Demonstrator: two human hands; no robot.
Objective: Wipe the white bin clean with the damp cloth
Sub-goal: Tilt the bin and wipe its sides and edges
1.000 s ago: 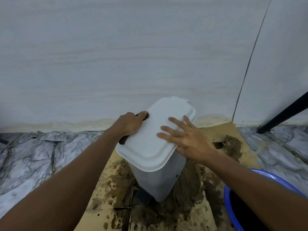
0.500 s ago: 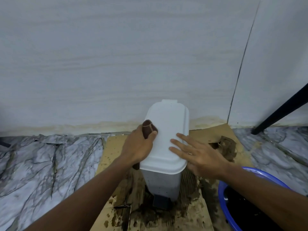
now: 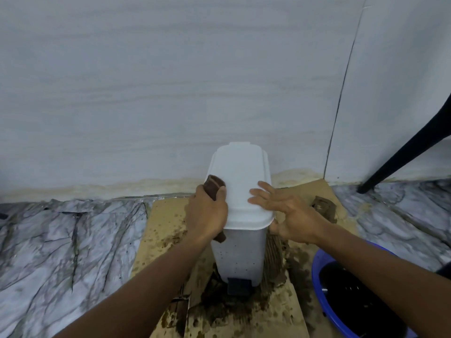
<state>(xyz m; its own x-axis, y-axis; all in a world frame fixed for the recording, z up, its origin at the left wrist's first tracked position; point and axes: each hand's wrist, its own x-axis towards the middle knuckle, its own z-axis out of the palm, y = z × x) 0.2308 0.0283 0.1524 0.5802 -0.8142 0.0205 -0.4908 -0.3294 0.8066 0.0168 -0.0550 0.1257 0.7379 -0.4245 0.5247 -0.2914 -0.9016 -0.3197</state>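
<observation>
Bin [image 3: 240, 254] upright on stained cardboard [image 3: 161, 220], against wall, lid down. Left hand [image 3: 207, 213] grips brown cloth [image 3: 214, 185] at lid's left edge. Right hand [image 3: 290, 215] spread, fingers resting on lid. Blue basin [image 3: 317, 269] right.

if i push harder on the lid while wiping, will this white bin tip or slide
The white bin looks tall, narrow and thin plastic, so probably light and apt to tip under a sideways push. The wet, stained cardboard beneath may let it slide. The right hand resting on the lid likely steadies it.
</observation>
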